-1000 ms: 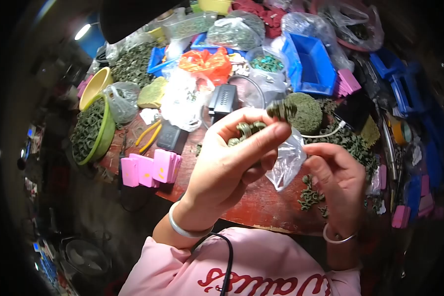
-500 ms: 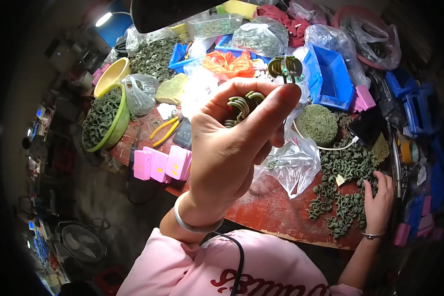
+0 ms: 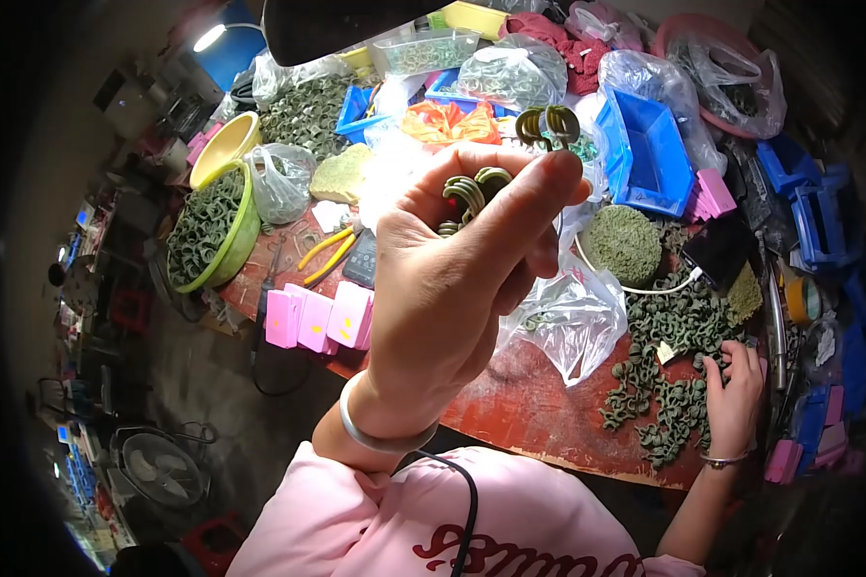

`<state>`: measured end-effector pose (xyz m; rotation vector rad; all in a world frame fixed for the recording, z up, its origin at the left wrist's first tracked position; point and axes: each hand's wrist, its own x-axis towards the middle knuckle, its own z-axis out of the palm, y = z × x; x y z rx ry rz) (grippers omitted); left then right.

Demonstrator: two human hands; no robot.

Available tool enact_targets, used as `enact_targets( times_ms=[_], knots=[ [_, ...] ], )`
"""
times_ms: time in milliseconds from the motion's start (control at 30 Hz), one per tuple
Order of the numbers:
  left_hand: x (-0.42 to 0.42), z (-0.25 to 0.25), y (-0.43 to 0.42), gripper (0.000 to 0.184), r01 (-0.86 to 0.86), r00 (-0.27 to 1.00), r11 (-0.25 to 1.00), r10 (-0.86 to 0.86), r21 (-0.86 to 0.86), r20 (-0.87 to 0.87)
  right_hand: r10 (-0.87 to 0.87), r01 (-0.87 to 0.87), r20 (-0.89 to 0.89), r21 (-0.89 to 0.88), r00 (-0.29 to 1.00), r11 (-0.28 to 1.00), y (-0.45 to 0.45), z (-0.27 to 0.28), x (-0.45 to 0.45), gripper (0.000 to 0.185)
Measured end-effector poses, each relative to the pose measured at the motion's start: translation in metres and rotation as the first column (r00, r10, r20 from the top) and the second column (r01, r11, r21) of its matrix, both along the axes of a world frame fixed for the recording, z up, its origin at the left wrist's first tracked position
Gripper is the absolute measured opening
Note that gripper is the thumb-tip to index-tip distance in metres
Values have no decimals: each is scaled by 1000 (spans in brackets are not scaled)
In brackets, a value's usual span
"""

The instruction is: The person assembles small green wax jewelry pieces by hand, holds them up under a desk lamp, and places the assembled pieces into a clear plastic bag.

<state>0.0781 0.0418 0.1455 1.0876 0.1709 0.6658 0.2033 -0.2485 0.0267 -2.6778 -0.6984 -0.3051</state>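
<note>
The left hand (image 3: pixel 471 250) is pinching ridged green pieces (image 3: pixel 531 126); the right hand (image 3: pixel 736 409), fingers (image 3: pixel 744 365) parted, is resting at the green heap's (image 3: pixel 678 409) right edge.

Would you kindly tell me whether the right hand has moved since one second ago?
Yes, the right hand has moved rightward, farther from the round green block.

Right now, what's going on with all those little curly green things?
A person in a pink top is holding some curled green pieces up in the left hand, with more sticking up at the thumb and fingertip. The right hand is down at the edge of a loose green pile on the red table; I can't tell if it has picked any up. A clear plastic bag lies between the hands, and a green basin holds lots more.
</note>
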Motion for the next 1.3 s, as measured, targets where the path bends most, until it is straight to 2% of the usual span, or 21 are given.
enact_targets(
  times_ms=[33,133,267,500,567,600,633,667,733,767,800,900,933,967,1033,1100,1200,1300],
  knots=[
    [-1,-1,2,11,69,998,997,-69,-16,15,0,0,-1,0,1000,1000,0,0,0,25],
    [1,4,-2,12,10,1000,998,-12,-60,-29,20,-21,47,17,999,1000,-1,-1,-1,23],
    [0,4,-1,12,50,999,993,-50,-104,5,22,-24,57,34,998,999,0,0,-3,18],
    [-1,3,-3,14,55,997,992,-60,-109,-40,-6,5,42,36,999,999,2,4,-6,13],
    [-6,-2,-4,15,74,994,992,-82,-105,-73,0,-8,82,104,997,995,12,14,-15,13],
    [-13,-7,-4,16,139,975,985,-155,-106,-159,2,-6,19,205,1000,979,19,19,-22,13],
    [-18,-13,-8,17,204,944,973,-225,-109,-242,0,53,-152,339,988,939,29,27,-32,13],
    [-24,-22,-15,15,191,917,974,-221,-122,-332,85,5,-186,437,979,899,40,32,-42,16],
    [-30,-44,-22,13,331,822,920,-390,-209,-415,327,61,-449,659,831,750,57,20,-55,25],
    [-33,-54,-25,13,377,759,882,-469,-282,-451,426,61,-524,680,737,730,68,19,-60,29],
    [-32,-62,-29,13,396,719,849,-524,-351,-456,490,137,-572,731,658,668,81,13,-64,32],
    [-18,-92,-27,13,384,609,682,-694,-623,-385,638,241,-612,783,468,574,100,-11,-62,16],
    [-11,-98,-24,12,322,639,659,-681,-680,-358,626,164,-593,779,506,606,101,-9,-61,9],
    [-7,-102,-22,11,258,669,628,-664,-734,-333,625,159,-593,777,507,609,101,-6,-63,9],
    [-1,-109,-16,10,234,688,614,-653,-754,-317,611,291,-587,804,532,518,100,5,-71,6],
    [7,-117,-16,10,207,692,673,-614,-711,-380,612,275,-576,810,542,518,97,13,-75,7],
    [19,-115,-16,11,169,797,807,-450,-566,-403,694,274,-575,817,433,507,93,16,-79,11],
    [21,-106,-8,19,126,883,926,-269,-357,-385,703,313,-593,805,393,504,89,24,-79,11]
  ],
)
